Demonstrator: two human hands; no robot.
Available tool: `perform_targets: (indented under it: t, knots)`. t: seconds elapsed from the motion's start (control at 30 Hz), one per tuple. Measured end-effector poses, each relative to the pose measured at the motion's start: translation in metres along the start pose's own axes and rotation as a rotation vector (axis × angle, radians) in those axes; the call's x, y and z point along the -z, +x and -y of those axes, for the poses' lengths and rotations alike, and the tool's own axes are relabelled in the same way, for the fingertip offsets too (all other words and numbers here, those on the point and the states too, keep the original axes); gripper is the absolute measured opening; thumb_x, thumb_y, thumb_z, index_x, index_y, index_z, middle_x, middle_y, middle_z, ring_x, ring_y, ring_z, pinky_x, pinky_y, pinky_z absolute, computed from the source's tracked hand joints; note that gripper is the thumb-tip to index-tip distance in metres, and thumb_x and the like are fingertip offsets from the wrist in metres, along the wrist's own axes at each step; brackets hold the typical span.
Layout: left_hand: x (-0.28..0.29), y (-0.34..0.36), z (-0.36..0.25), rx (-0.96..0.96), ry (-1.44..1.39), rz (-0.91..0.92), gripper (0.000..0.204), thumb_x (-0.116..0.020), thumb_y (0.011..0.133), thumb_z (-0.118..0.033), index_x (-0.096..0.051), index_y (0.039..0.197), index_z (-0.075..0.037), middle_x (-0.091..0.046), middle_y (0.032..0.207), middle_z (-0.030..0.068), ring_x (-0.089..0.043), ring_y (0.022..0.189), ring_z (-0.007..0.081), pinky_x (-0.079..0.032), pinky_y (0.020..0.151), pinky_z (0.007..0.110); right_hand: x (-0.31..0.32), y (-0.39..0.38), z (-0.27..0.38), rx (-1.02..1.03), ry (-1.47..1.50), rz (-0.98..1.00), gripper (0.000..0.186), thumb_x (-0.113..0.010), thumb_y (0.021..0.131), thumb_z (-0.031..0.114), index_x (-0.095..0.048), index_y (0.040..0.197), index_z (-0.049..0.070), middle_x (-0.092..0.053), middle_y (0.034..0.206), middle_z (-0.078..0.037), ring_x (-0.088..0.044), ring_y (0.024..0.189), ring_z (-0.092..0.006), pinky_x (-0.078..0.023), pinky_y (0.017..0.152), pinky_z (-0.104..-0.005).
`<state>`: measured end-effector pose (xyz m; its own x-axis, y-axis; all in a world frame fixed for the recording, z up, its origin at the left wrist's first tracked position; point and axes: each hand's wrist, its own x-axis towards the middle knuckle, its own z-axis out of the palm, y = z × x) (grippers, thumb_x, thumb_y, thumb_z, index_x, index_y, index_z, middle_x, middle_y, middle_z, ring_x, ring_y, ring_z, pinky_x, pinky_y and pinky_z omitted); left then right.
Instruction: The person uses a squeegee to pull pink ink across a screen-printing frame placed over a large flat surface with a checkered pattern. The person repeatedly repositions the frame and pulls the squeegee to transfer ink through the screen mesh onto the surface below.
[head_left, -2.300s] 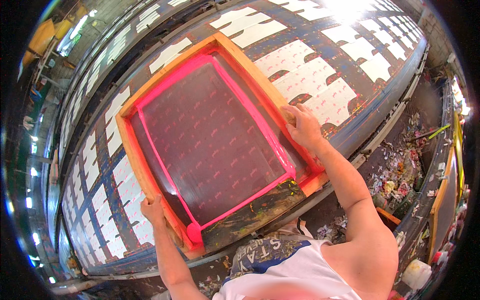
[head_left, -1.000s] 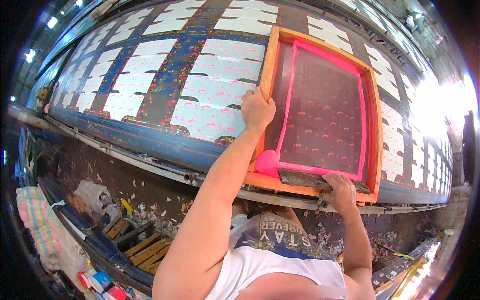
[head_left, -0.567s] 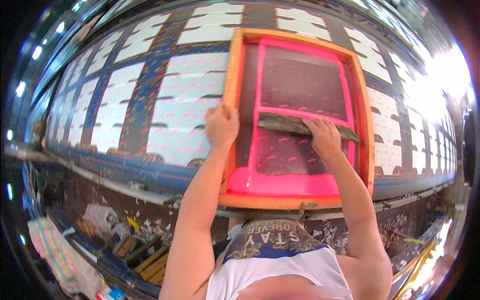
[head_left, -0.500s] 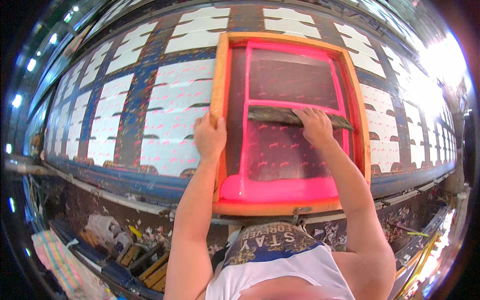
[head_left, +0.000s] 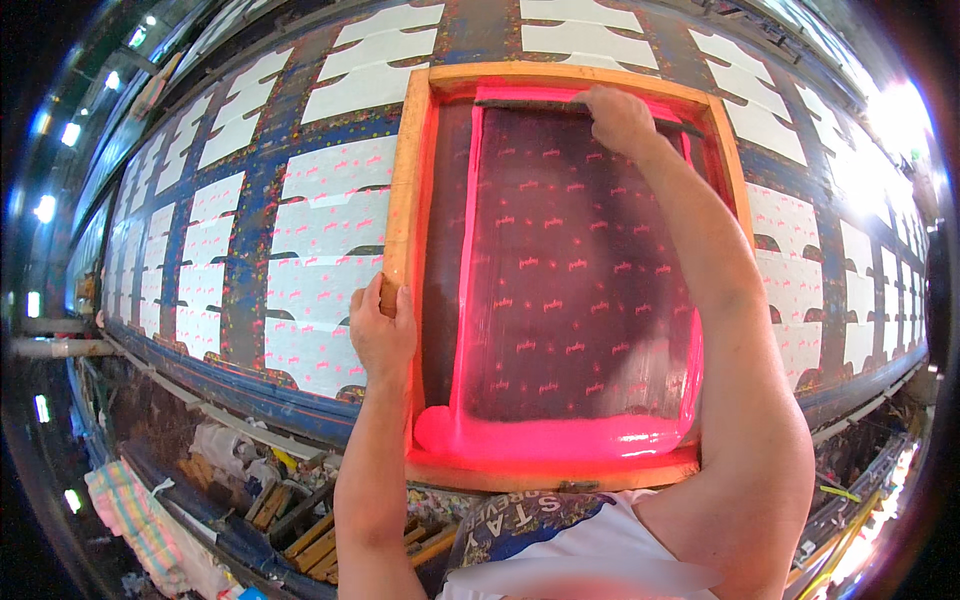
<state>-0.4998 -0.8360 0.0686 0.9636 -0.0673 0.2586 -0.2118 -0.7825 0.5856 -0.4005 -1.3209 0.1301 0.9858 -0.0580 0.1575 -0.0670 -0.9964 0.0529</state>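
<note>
A wooden-framed printing screen [head_left: 403,210] lies across the table, its dark mesh [head_left: 560,265] showing rows of small pink marks. Thick pink ink [head_left: 555,440] pools along the near end, with thinner pink lines up both sides. At the far end, my right hand [head_left: 622,120] is closed over a long, dark squeegee [head_left: 525,104] that spans most of the mesh. My left hand [head_left: 383,328] grips the left rail of the screen around its middle, thumb and fingers pinching the wood.
White cut fabric pieces [head_left: 335,225] with pink prints lie in rows on the long printing table [head_left: 255,215]. More pieces [head_left: 790,260] continue to the right. Below the near edge are wooden bars [head_left: 320,545], scraps and a checked cloth [head_left: 135,515].
My right hand has pushed the squeegee from mid-screen to the far end. My left hand now holds the left rail farther down, nearer me. The whole view has shifted somewhat.
</note>
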Motion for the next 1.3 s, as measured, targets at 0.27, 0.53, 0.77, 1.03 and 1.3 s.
perform_targets:
  t: [0.27,0.53,0.77,1.03,1.3]
  knots:
    - [-0.002,-0.001,0.004,-0.036,0.003,-0.018,0.043,-0.08,0.102,-0.019,-0.073,0.135,0.007,-0.072,0.112,0.0212,-0.072,0.103,0.0413,-0.059,0.089,0.051,-0.006,0.041,-0.018,-0.024,-0.018,-0.037,0.045,-0.065,0.098,0.007,-0.079,0.14,0.018,-0.08,0.13,-0.018,-0.076,0.125,-0.0397,-0.06,0.108,-0.0547]
    - [0.0,0.001,0.005,-0.079,-0.013,-0.014,0.043,-0.079,0.104,-0.023,-0.073,0.134,0.007,-0.072,0.11,0.0217,-0.072,0.104,0.0414,-0.06,0.09,0.052,0.018,0.027,-0.014,0.035,0.02,0.149,0.042,-0.067,0.093,0.013,-0.08,0.134,0.013,-0.081,0.129,-0.018,-0.075,0.127,-0.0412,-0.06,0.108,-0.0557]
    - [-0.002,0.002,0.011,-0.105,0.012,-0.025,0.044,-0.078,0.104,-0.028,-0.073,0.135,0.003,-0.072,0.116,0.022,-0.072,0.108,0.0445,-0.059,0.093,0.055,0.048,-0.075,0.043,0.069,-0.016,0.298,0.035,-0.067,0.089,0.012,-0.083,0.12,0.012,-0.082,0.12,-0.022,-0.079,0.117,-0.0416,-0.063,0.103,-0.0551]
    - [0.003,0.003,0.011,-0.062,0.032,0.035,0.052,-0.076,0.104,-0.036,-0.071,0.142,-0.001,-0.072,0.128,0.0236,-0.07,0.121,0.0445,-0.059,0.101,0.056,0.078,-0.248,0.138,0.051,0.108,0.296,0.039,-0.068,0.088,0.009,-0.084,0.122,0.018,-0.082,0.117,-0.017,-0.079,0.112,-0.0404,-0.065,0.096,-0.0548]
    - [0.005,-0.004,0.013,-0.086,0.034,0.064,0.053,-0.074,0.104,-0.03,-0.066,0.147,0.0,-0.069,0.136,0.0236,-0.068,0.127,0.0434,-0.061,0.104,0.056,0.095,-0.391,0.225,0.042,0.142,0.287,0.042,-0.071,0.089,0.009,-0.084,0.126,0.024,-0.081,0.116,-0.014,-0.081,0.107,-0.0373,-0.066,0.091,-0.0535]
